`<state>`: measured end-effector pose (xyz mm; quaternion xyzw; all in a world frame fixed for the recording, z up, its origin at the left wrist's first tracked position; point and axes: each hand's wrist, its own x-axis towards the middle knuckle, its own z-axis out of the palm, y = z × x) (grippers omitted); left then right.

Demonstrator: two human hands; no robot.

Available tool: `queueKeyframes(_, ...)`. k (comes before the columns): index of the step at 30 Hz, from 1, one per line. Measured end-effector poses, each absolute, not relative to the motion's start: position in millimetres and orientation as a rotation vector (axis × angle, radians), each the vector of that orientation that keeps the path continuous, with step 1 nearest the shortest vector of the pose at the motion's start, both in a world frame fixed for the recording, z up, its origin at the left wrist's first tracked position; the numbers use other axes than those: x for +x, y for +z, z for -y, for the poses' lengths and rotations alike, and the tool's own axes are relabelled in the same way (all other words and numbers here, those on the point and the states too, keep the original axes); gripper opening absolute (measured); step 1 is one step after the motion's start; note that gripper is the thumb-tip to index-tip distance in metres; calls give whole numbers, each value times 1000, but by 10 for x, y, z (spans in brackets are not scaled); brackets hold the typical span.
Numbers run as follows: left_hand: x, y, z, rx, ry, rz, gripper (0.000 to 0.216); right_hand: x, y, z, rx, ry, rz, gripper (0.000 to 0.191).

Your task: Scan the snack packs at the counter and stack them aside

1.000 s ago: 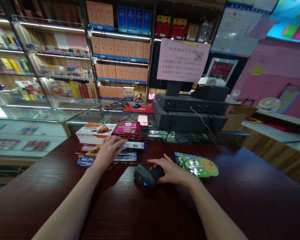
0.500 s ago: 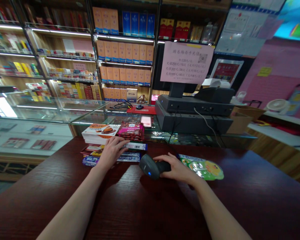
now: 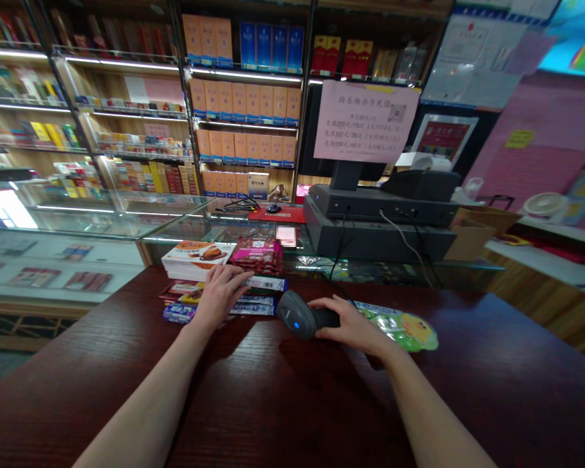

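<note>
My right hand is wrapped round the handle of a dark grey barcode scanner, which shows a small blue light. The scanner's head points left, just above the counter. With its fingers over the left part of a slim box, my left hand grips that box; its barcode end sticks out to the right. Beneath and beside this hand lie blue-and-white snack packs and a purple-blue wrapper. Behind it are a white box with an orange picture and a magenta hazelnut snack bag.
A green blister pack with a yellow duck lies right of my right hand on the dark wooden counter. Beyond stand a glass display case and a dark cash register with a pink sign on its screen. A cable hangs down.
The scanner and my right hand have shifted slightly right, and the scanner's head has turned a little. My left hand stays on the slim box.
</note>
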<state>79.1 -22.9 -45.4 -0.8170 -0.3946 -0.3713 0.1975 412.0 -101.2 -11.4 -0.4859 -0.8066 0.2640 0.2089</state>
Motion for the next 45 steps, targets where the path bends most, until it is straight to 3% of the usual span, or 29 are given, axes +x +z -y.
queueKeyframes(40,792,-469,225,-2285,-1076,1123,32,4031,-187,1050,-1417,857,2451,51)
queueKeyframes(45,805,-471,238,-2301,-1078,1108,32,4107,-156,1068,-1387,1012,2421,61)
